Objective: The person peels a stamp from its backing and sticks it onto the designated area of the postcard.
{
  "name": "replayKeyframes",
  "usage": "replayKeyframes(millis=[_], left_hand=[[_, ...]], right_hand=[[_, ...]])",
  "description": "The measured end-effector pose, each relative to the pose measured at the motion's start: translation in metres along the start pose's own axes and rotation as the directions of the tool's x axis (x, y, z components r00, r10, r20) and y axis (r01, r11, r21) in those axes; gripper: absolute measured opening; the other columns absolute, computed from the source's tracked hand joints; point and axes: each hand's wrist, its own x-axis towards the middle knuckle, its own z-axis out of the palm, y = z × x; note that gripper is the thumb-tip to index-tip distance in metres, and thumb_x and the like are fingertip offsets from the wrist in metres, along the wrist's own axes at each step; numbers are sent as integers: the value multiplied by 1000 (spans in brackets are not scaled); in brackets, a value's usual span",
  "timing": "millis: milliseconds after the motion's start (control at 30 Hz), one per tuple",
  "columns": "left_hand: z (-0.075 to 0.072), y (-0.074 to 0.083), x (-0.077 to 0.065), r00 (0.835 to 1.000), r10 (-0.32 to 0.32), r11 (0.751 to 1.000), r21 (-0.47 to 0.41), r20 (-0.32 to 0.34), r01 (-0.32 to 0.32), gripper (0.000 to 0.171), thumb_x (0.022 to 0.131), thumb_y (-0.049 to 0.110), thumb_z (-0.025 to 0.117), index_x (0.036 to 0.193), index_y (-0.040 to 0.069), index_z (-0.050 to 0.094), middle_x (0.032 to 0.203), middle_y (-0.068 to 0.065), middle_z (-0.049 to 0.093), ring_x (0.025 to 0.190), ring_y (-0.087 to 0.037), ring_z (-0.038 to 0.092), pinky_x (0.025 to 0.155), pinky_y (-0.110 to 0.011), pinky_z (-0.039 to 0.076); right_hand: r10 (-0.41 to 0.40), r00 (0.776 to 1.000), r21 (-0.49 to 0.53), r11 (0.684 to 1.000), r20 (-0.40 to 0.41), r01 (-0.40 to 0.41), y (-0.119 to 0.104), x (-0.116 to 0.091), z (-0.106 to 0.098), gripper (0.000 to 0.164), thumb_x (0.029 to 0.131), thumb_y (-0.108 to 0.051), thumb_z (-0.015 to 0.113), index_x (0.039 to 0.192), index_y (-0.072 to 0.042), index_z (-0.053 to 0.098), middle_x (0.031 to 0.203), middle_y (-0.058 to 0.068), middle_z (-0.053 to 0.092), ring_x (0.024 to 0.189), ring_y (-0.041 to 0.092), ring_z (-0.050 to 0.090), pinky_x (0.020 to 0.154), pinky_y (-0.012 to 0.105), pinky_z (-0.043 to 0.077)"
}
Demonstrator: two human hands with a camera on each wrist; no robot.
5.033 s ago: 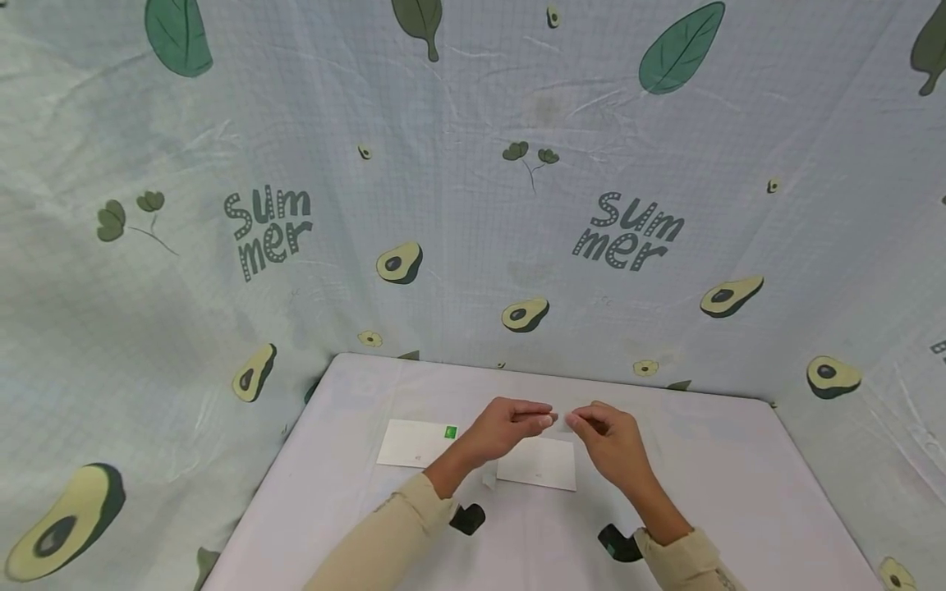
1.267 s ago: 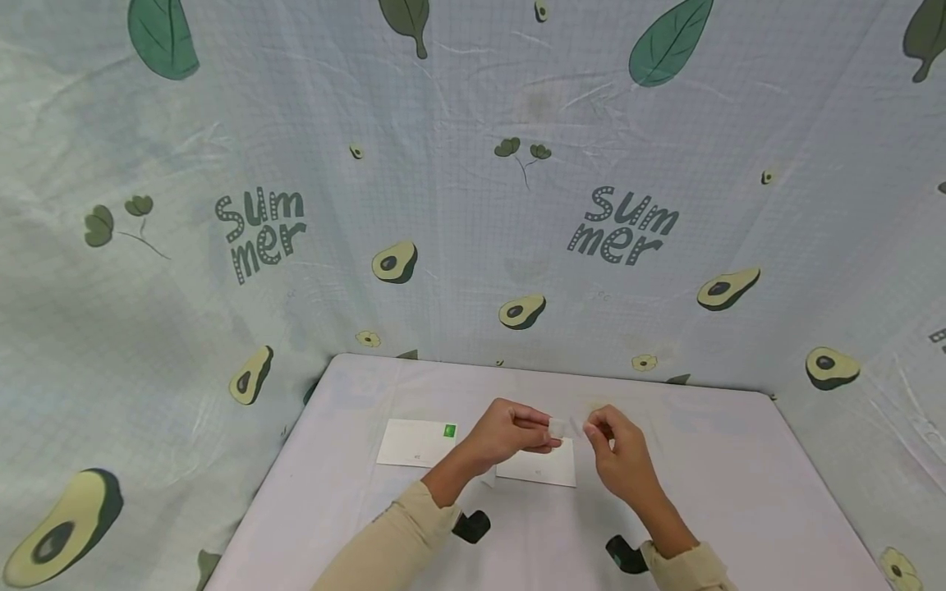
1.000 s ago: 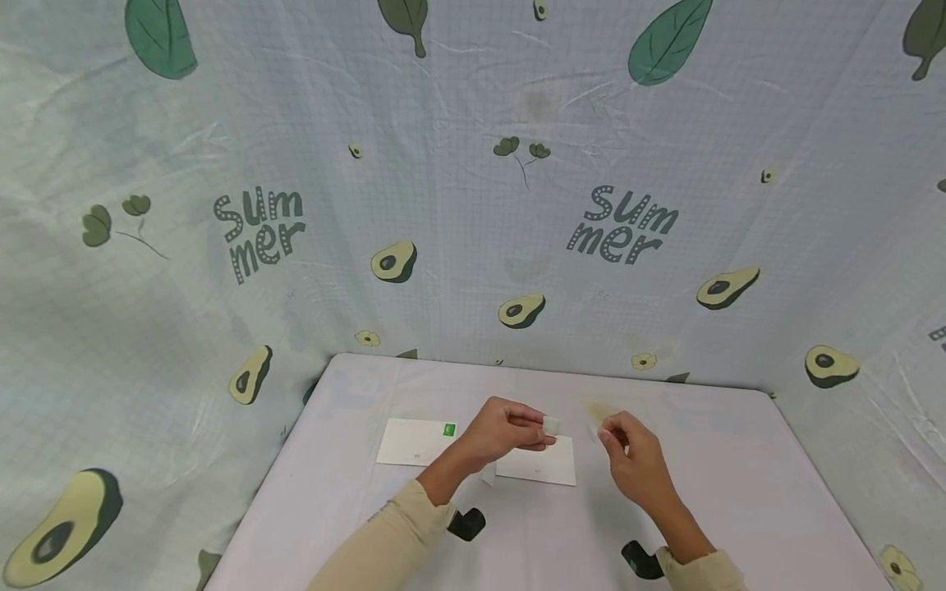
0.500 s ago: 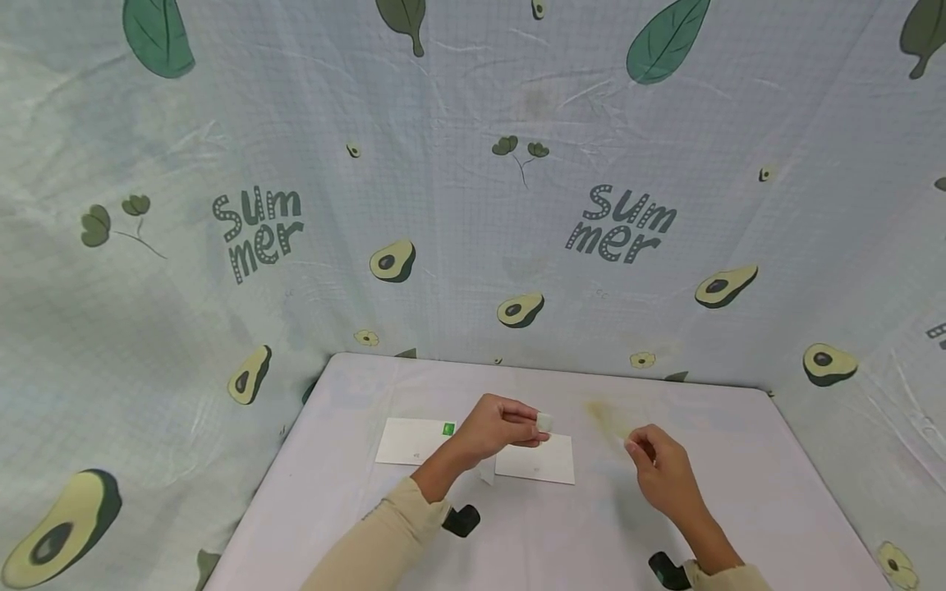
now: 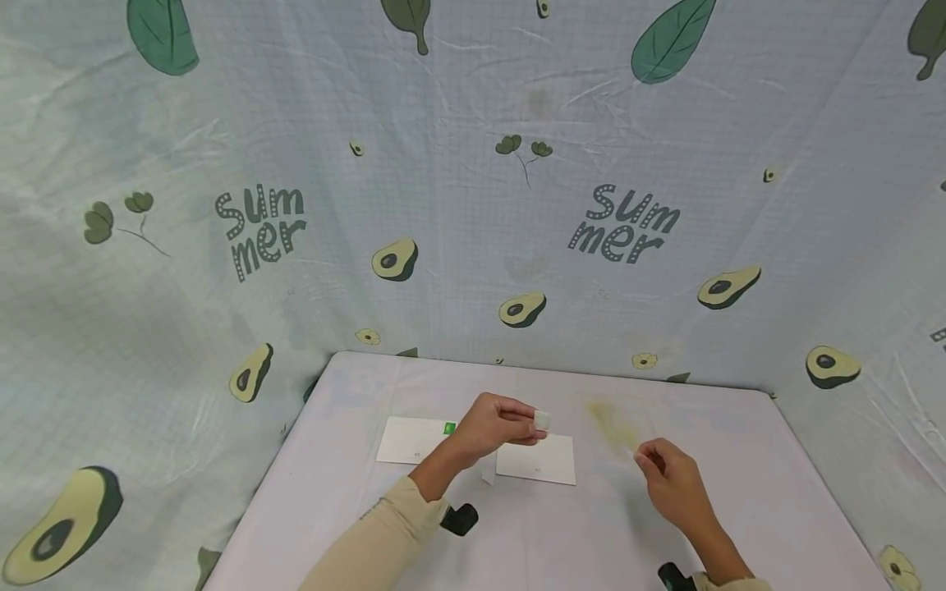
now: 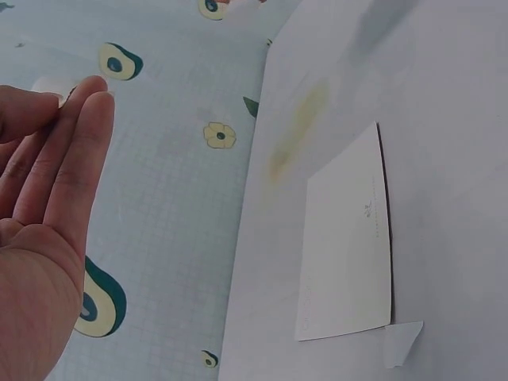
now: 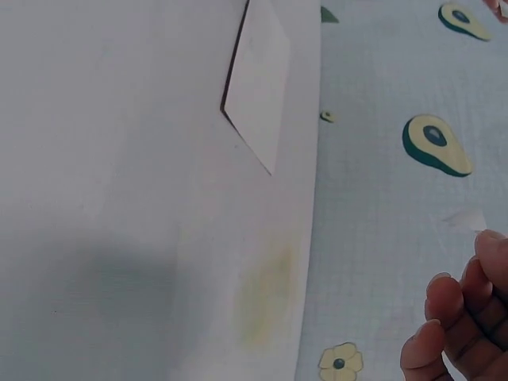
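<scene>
My left hand (image 5: 497,428) is raised above the table and pinches a small pale square (image 5: 543,420), about the size of a stamp, between thumb and fingers. Off to the right, my right hand (image 5: 674,483) pinches a thin, whitish scrap of paper (image 7: 467,220) at its fingertips. Below the left hand lies a blank-looking white envelope (image 5: 538,461) with tiny faint print. Further left lies another white envelope (image 5: 408,440), bearing a green stamp (image 5: 449,428) in its upper right corner; my left hand and wrist are close to its edge in the head view.
A folded white paper scrap (image 6: 403,343) lies by the near corner of the right envelope. The white tabletop (image 5: 562,533) has a yellowish stain (image 5: 613,424) towards the back right. A cloth (image 5: 458,197) printed with avocados hangs behind the table.
My hands were close together earlier. The right hand has drawn away to the right and nearer the body with the scrap, while the left hand shifted slightly left, keeping the pale square.
</scene>
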Motion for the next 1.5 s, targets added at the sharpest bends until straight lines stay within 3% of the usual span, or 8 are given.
replayKeyframes(millis=[167, 333, 500, 600, 933, 1233, 1333, 1500], left_hand=[[0, 1, -1, 1000, -11, 1000, 1, -20, 12, 29, 98, 1, 68, 125, -11, 68, 117, -27, 76, 104, -29, 79, 91, -38, 64], [0, -2, 0, 1000, -19, 1000, 3, -18, 19, 28, 99, 2, 67, 125, -10, 69, 118, -26, 76, 104, -28, 79, 94, -41, 63], [2, -4, 1, 1000, -6, 1000, 3, -7, 6, 27, 99, 2, 67, 123, -10, 70, 118, -25, 76, 106, -30, 79, 96, -43, 62], [4, -4, 1, 1000, 18, 999, 27, -5, -18, 25, 99, 2, 67, 122, -9, 71, 118, -24, 76, 106, -30, 79, 94, -39, 63], [16, -9, 1, 992, 123, 975, 189, -9, -119, 16, 99, 7, 70, 109, 1, 80, 114, -17, 79, 107, -33, 77, 90, -27, 63], [27, -13, 1, 980, 186, 924, 352, -74, -149, 16, 99, 13, 70, 109, 11, 83, 107, -6, 82, 93, -11, 74, 82, -20, 60], [29, -15, 1, 977, 197, 919, 362, -76, -157, 16, 99, 14, 70, 109, 12, 83, 108, -6, 82, 92, -8, 73, 81, -17, 59], [32, -15, 0, 976, 204, 919, 360, -80, -162, 17, 100, 15, 70, 110, 10, 82, 109, -6, 81, 92, -8, 72, 81, -16, 58]], right_hand=[[83, 994, 3, 997, 70, -83, 1, -2, -2, 8, 98, 2, 64, 94, -4, 67, 73, -2, 57, 63, -1, 45, 54, 23, 42], [167, 977, -2, 986, 134, -168, 0, -4, -4, 8, 101, 0, 61, 99, -3, 69, 75, 2, 59, 64, 1, 47, 55, 23, 44], [179, 974, 33, 982, 138, -185, -3, -4, 0, 8, 100, 0, 63, 100, -1, 71, 76, 5, 62, 65, 1, 50, 55, 22, 46], [186, 970, 109, 973, 154, -204, -8, -4, 5, 9, 100, -1, 64, 101, 0, 73, 77, 8, 66, 66, 2, 53, 56, 22, 48], [224, 938, 378, 871, 266, -315, -38, -2, 30, 15, 101, -2, 63, 105, 9, 72, 79, -6, 66, 67, 6, 60, 63, 22, 54], [313, 901, 487, 762, 300, -427, -67, 4, 46, 19, 103, -6, 62, 109, 9, 72, 89, 11, 71, 71, 12, 63, 67, 22, 57], [322, 902, 490, 760, 286, -427, -72, 5, 49, 19, 103, -7, 63, 108, 8, 72, 86, 7, 70, 71, 12, 63, 67, 22, 57], [318, 916, 468, 789, 243, -398, -77, 6, 51, 19, 102, -13, 66, 105, 4, 73, 82, -1, 67, 72, 13, 63, 67, 23, 56]])
